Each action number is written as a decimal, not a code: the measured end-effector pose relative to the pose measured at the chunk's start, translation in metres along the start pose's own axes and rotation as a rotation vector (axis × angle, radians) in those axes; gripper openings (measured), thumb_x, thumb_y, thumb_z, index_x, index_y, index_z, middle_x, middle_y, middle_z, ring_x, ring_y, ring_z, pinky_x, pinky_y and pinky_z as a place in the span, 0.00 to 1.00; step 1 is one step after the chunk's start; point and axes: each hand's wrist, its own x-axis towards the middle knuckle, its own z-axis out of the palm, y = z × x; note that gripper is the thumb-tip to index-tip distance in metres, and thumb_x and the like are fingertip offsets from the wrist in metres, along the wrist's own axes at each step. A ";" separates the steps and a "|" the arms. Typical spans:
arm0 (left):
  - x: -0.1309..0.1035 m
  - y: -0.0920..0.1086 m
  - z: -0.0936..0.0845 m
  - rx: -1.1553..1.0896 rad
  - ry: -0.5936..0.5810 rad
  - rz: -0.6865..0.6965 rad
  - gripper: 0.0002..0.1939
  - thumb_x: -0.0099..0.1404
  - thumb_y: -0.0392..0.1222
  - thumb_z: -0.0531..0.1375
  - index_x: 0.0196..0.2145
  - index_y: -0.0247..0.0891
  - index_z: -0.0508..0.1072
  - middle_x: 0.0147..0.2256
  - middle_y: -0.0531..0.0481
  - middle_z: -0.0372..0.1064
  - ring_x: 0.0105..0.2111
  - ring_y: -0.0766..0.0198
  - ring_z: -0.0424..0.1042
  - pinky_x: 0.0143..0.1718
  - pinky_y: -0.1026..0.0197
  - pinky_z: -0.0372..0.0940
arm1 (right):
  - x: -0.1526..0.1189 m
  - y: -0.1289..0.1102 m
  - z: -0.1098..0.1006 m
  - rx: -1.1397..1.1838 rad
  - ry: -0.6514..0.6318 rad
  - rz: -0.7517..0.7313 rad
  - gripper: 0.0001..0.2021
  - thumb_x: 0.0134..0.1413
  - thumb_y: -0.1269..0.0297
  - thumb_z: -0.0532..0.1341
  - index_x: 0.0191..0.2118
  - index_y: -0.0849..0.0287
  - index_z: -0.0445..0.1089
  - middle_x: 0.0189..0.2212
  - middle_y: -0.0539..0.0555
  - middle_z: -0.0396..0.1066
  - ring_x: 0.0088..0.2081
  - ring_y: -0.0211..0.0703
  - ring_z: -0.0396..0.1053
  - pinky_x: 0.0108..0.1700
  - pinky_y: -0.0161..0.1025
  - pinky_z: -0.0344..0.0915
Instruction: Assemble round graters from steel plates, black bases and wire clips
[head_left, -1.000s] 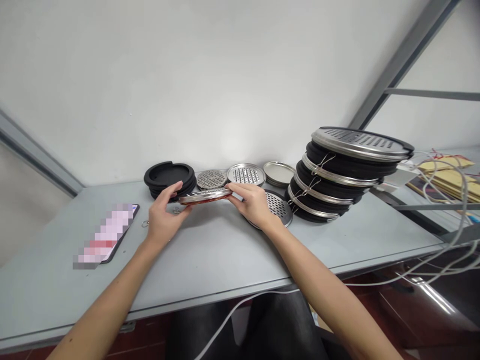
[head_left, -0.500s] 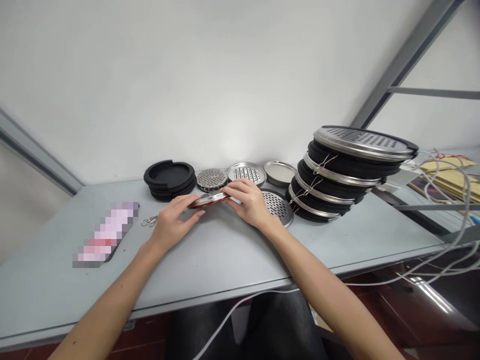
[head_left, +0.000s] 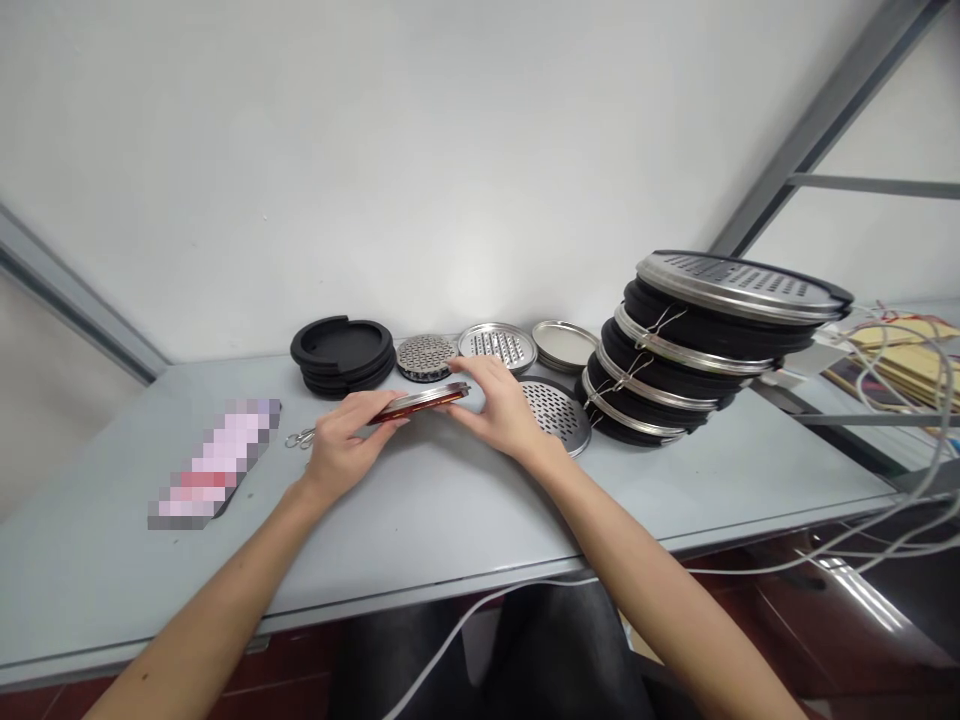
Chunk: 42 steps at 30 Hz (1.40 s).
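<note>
A thin round metal disc stack [head_left: 426, 399] with a red underside is held above the table, tilted up toward the right. My left hand [head_left: 349, 440] pinches its left edge between thumb and fingers. Around its right edge my right hand [head_left: 499, 405] is spread, thumb below and fingers above, apart from each other. Behind the hands lie a perforated round disc [head_left: 424, 355], a slotted grater disc [head_left: 495, 345] and plain round metal plates [head_left: 565, 344]. Another slotted disc [head_left: 553, 412] rests partly behind my right wrist.
Black rings [head_left: 341, 350] are stacked at the back left. Metal rings [head_left: 300, 438] lie beside a blurred phone [head_left: 221, 460]. A tall leaning stack of black holders with grater discs [head_left: 682, 350] stands right. White cables [head_left: 919, 480] hang over the right edge.
The held disc has tilted, showing more of its red underside. My right fingers have lifted and spread at its right edge. The view has shifted slightly.
</note>
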 end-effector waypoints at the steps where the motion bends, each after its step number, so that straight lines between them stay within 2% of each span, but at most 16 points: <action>1: 0.000 0.001 0.000 -0.003 0.013 -0.013 0.10 0.65 0.40 0.60 0.44 0.39 0.78 0.41 0.45 0.78 0.41 0.58 0.75 0.47 0.57 0.69 | 0.000 0.001 0.000 0.003 -0.004 0.038 0.23 0.52 0.64 0.66 0.54 0.56 0.67 0.47 0.59 0.72 0.50 0.53 0.67 0.54 0.52 0.65; 6: 0.000 -0.001 -0.001 -0.007 0.083 -0.073 0.10 0.64 0.41 0.61 0.43 0.38 0.78 0.40 0.46 0.78 0.38 0.60 0.76 0.44 0.59 0.70 | 0.001 0.006 0.002 0.108 -0.014 0.175 0.14 0.52 0.65 0.66 0.46 0.57 0.74 0.49 0.59 0.70 0.52 0.51 0.68 0.56 0.50 0.64; 11: 0.001 -0.005 -0.001 0.012 0.143 -0.087 0.12 0.61 0.42 0.64 0.43 0.37 0.78 0.40 0.46 0.78 0.38 0.58 0.77 0.46 0.56 0.71 | 0.004 0.004 -0.002 0.250 0.028 0.204 0.11 0.51 0.67 0.67 0.43 0.55 0.76 0.48 0.57 0.73 0.51 0.49 0.71 0.55 0.50 0.65; 14: 0.004 -0.004 -0.002 0.036 0.093 -0.089 0.12 0.62 0.40 0.63 0.44 0.37 0.77 0.42 0.45 0.78 0.42 0.58 0.76 0.49 0.55 0.70 | 0.005 0.003 -0.003 0.287 0.062 0.233 0.11 0.48 0.69 0.68 0.40 0.54 0.77 0.48 0.56 0.75 0.50 0.49 0.72 0.55 0.50 0.66; 20: 0.005 -0.005 -0.001 0.082 -0.020 0.013 0.16 0.62 0.38 0.62 0.48 0.38 0.75 0.46 0.43 0.75 0.47 0.56 0.75 0.52 0.53 0.68 | 0.003 0.004 -0.001 0.266 0.090 0.105 0.12 0.48 0.75 0.65 0.39 0.53 0.78 0.40 0.54 0.78 0.46 0.47 0.74 0.53 0.49 0.68; 25: 0.002 -0.009 0.000 0.103 -0.107 0.055 0.19 0.62 0.43 0.64 0.52 0.42 0.73 0.48 0.44 0.74 0.48 0.55 0.73 0.52 0.51 0.68 | -0.001 0.004 0.003 0.110 0.049 0.024 0.13 0.49 0.75 0.64 0.40 0.55 0.78 0.39 0.55 0.78 0.42 0.46 0.74 0.47 0.46 0.70; 30: -0.001 -0.011 0.001 0.091 -0.174 0.076 0.20 0.64 0.45 0.64 0.54 0.43 0.72 0.49 0.45 0.73 0.48 0.55 0.73 0.52 0.52 0.68 | -0.004 0.005 0.008 0.045 0.011 -0.033 0.13 0.50 0.74 0.64 0.41 0.54 0.78 0.39 0.55 0.78 0.41 0.47 0.74 0.46 0.46 0.69; 35: -0.001 -0.011 0.002 0.092 -0.212 0.079 0.21 0.64 0.45 0.63 0.55 0.41 0.70 0.49 0.43 0.73 0.48 0.56 0.72 0.52 0.52 0.67 | -0.004 0.006 0.012 0.019 -0.029 -0.109 0.13 0.50 0.75 0.63 0.41 0.56 0.77 0.40 0.55 0.78 0.42 0.47 0.73 0.47 0.46 0.68; 42: 0.000 -0.010 0.002 0.103 -0.191 0.129 0.16 0.68 0.43 0.60 0.52 0.42 0.73 0.48 0.45 0.74 0.47 0.56 0.73 0.50 0.53 0.67 | -0.004 0.004 0.012 -0.008 -0.049 -0.093 0.13 0.51 0.72 0.63 0.43 0.56 0.76 0.42 0.56 0.77 0.43 0.48 0.72 0.47 0.46 0.69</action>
